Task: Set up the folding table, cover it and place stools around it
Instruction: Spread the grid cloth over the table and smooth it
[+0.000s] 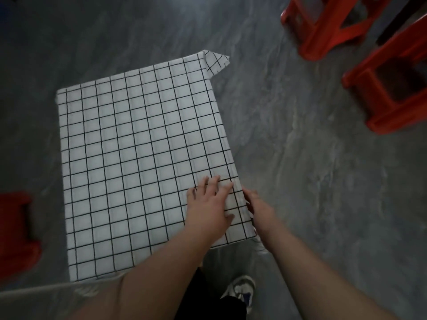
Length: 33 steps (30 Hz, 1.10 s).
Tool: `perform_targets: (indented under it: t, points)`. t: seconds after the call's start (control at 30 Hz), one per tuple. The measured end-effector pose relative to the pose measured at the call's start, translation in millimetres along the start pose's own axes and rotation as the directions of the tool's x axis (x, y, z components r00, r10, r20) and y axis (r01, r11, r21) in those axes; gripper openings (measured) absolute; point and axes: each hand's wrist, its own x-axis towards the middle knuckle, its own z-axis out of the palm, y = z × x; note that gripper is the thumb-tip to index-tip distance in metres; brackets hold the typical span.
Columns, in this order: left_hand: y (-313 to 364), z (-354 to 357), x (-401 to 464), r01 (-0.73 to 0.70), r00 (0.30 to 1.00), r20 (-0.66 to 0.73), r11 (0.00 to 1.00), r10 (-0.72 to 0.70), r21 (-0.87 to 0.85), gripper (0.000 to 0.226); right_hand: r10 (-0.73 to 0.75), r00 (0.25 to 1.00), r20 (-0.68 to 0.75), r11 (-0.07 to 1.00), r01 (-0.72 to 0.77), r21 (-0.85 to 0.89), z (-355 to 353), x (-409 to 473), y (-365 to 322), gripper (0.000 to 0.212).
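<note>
So, cloth: tablecloth (138, 162) looks thin, soft, likely slides; best taken at its hem.
Left hand (208, 213): fingers flat, pressing.
Right hand (258, 209): fingers hidden, can't tell.

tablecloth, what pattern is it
The tablecloth is white with a thin black grid of squares, seen in the head view.

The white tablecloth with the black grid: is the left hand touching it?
Touching. The head view shows the left hand lying flat, fingers spread, on the white black-gridded tablecloth near its right edge.
</note>
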Motion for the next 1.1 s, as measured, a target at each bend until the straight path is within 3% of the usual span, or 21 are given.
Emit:
perform_targets:
  t: [0.13,0.27,0.43,0.6,0.73,0.9,1.0,1.1]
  points:
    - [6.8,-22.9,13.8,0.031,0.999,-0.006,0.998,-0.031,-0.050,0.060,-0.039,0.997,-0.064,0.990,0.030,-0.137,3.0,15.4,-7.7,0.056]
    - [5.5,-47.8,39.4,0.055,0.991,-0.114,0.993,-0.067,-0.105,0.039,-0.071,0.988,-0.134,0.974,0.040,-0.225,5.2,32.5,-50.5,0.038]
    - [-25.3,-75.0,94.9,0.025,0.938,-0.337,0.985,-0.081,-0.169,0.055,-0.131,0.980,-0.149,0.979,0.105,-0.173,25.7,79.0,-104.8,0.034]
    - [-47.3,-82.5,133.3,0.109,0.976,-0.179,0.988,-0.126,-0.106,0.064,-0.130,0.988,-0.082,0.991,0.128,-0.039,56.5,116.6,-151.4,0.036]
    - [-50.4,-77.3,134.1,0.097,0.977,-0.185,0.993,-0.109,-0.069,0.063,-0.087,0.990,-0.111,0.996,0.085,-0.019,68.3,128.6,-150.1,0.054]
    - [-54.1,-78.4,133.1,0.100,0.977,-0.176,0.986,-0.123,-0.131,0.062,-0.063,0.988,-0.142,0.994,0.049,-0.103,65.6,132.3,-145.5,0.052]
    - [-57.2,-83.8,120.2,0.052,0.979,-0.174,0.957,-0.105,-0.284,0.061,-0.235,0.959,-0.161,0.935,0.178,-0.306,59.0,124.5,-137.7,0.048]
    - [-70.2,-81.1,87.1,0.024,0.973,-0.205,0.933,-0.104,-0.359,0.060,-0.399,0.879,-0.260,0.888,0.300,-0.348,51.2,88.6,-126.3,0.042]
